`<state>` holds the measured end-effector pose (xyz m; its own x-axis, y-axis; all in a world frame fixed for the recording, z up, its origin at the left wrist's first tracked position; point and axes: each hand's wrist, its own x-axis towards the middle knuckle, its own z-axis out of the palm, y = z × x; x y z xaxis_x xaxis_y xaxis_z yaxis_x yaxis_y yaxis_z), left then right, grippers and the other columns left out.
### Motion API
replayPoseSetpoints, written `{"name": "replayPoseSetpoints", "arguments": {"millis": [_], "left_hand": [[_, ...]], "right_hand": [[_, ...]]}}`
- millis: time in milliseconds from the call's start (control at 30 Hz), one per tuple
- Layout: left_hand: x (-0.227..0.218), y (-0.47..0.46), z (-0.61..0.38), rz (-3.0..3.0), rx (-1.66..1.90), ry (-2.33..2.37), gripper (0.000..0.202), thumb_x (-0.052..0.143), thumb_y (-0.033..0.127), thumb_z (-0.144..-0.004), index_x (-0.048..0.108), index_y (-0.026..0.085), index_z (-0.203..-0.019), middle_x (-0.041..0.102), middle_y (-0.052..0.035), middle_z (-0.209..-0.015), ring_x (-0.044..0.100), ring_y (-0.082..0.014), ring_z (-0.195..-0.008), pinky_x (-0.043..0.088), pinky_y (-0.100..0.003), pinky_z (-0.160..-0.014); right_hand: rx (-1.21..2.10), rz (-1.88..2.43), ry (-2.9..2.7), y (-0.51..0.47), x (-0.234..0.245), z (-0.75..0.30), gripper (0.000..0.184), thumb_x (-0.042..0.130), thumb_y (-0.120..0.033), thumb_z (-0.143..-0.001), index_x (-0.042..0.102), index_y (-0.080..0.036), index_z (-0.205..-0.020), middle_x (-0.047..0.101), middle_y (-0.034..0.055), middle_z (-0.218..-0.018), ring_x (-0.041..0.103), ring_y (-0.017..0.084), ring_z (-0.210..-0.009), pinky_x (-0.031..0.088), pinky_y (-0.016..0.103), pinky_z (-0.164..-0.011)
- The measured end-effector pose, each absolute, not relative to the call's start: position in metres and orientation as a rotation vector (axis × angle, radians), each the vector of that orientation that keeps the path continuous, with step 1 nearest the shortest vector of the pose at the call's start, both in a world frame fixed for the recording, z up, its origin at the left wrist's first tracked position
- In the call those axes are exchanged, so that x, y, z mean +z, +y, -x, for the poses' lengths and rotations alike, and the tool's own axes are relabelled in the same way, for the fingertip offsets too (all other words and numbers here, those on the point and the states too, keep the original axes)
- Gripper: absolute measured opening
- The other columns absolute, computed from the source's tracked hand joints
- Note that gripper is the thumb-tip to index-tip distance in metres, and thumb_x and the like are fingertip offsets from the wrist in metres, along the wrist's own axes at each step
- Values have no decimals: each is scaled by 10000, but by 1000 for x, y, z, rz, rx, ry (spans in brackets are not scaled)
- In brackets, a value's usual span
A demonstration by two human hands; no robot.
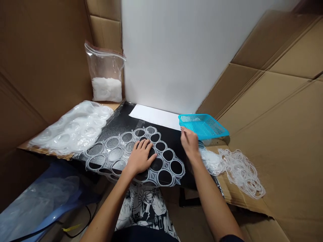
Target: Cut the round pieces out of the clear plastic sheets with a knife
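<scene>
A translucent plastic sheet [118, 155] of round discs joined in a lattice lies on a black mat [118, 124]; several holes on its right side show the black beneath. My left hand [140, 157] lies flat on the sheet with fingers spread, open. My right hand [189, 142] hovers just right of the sheet, next to a turquoise basket [203, 125], fingers together near the basket's front corner; what they hold, if anything, I cannot make out.
A stack of plastic sheets [73, 129] lies at the left. A clear bag of white pieces [106, 75] stands at the back. Tangled empty lattice scrap [241, 171] lies at the right. White paper [156, 116] sits behind the mat. Cardboard walls surround the space.
</scene>
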<state>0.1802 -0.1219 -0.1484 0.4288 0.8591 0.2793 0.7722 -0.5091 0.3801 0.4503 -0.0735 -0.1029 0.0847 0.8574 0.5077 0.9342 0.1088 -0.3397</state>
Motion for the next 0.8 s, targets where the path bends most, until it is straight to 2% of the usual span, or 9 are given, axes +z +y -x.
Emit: {"name": "replayPoseSetpoints", "arguments": {"millis": [100, 167, 233, 333, 400, 467, 533, 633, 800], "left_hand": [[-142, -123, -170, -2416, 728, 1276, 323, 571, 468, -986, 661, 246, -1202, 604, -75, -1388, 504, -282, -1349, 368, -511, -1187], [-139, -123, -165, -2350, 764, 1219, 275, 558, 450, -997, 688, 261, -1150, 609, -64, -1360, 524, -262, -1325, 404, -481, -1162], [-136, -121, -164, -2321, 778, 1225, 348, 521, 465, -1016, 663, 264, -1261, 558, -84, -1445, 489, -270, -1382, 402, -475, -1173], [-134, -110, -168, -2374, 695, 1331, 555, 508, 513, -1010, 525, 205, -1471, 452, -156, -1580, 392, -332, -1484, 350, -519, -1212], [-135, -99, -173, -2418, 588, 1441, 596, 508, 519, -1002, 522, 149, -1469, 443, -203, -1593, 359, -382, -1506, 309, -569, -1223], [-140, -89, -179, -2447, 535, 1518, 559, 468, 490, -1017, 546, 129, -1437, 452, -218, -1590, 349, -385, -1517, 276, -588, -1231], [-147, -83, -182, -2476, 555, 1530, 543, 422, 481, -1034, 534, 154, -1453, 447, -190, -1605, 348, -350, -1527, 251, -573, -1248], [-155, -82, -182, -2488, 600, 1541, 579, 416, 511, -1032, 491, 176, -1498, 444, -157, -1617, 347, -314, -1534, 227, -550, -1265], [-153, -87, -179, -2459, 607, 1557, 560, 454, 478, -1020, 512, 153, -1472, 458, -160, -1607, 370, -298, -1526, 242, -538, -1268]], "right_hand": [[-145, 1957, -1654, -123, -91, -496, 423, 467, -434, -994, 814, -197, -1041, 790, 145, -1101, 733, 299, -1044, 525, 364, -906], [-87, 2119, -1645, -157, -82, -520, 412, 522, -481, -958, 824, -206, -911, 802, 156, -963, 750, 328, -948, 536, 385, -833], [14, 2095, -1687, -183, -70, -534, 409, 541, -498, -949, 820, -214, -857, 803, 157, -965, 747, 335, -975, 541, 397, -851], [106, 1898, -1711, -191, -51, -526, 380, 565, -504, -950, 825, -232, -900, 788, 121, -1119, 702, 318, -1142, 526, 400, -963], [158, 1780, -1716, -175, -42, -500, 355, 586, -502, -947, 829, -245, -933, 785, 91, -1123, 711, 288, -1106, 533, 383, -957], [314, 1619, -1810, -146, -42, -462, 338, 592, -491, -957, 828, -249, -958, 789, 76, -1065, 731, 245, -1000, 548, 352, -916], [520, 1410, -1901, -110, -52, -420, 315, 588, -455, -972, 820, -243, -991, 794, 68, -1066, 734, 227, -991, 550, 340, -919], [639, 1242, -1884, -59, -83, -370, 266, 612, -392, -956, 807, -214, -984, 803, 66, -1008, 744, 216, -928, 553, 320, -886], [663, 1322, -1697, -24, -137, -346, 271, 646, -405, -917, 785, -173, -940, 791, 66, -849, 733, 201, -771, 545, 281, -733]]}}
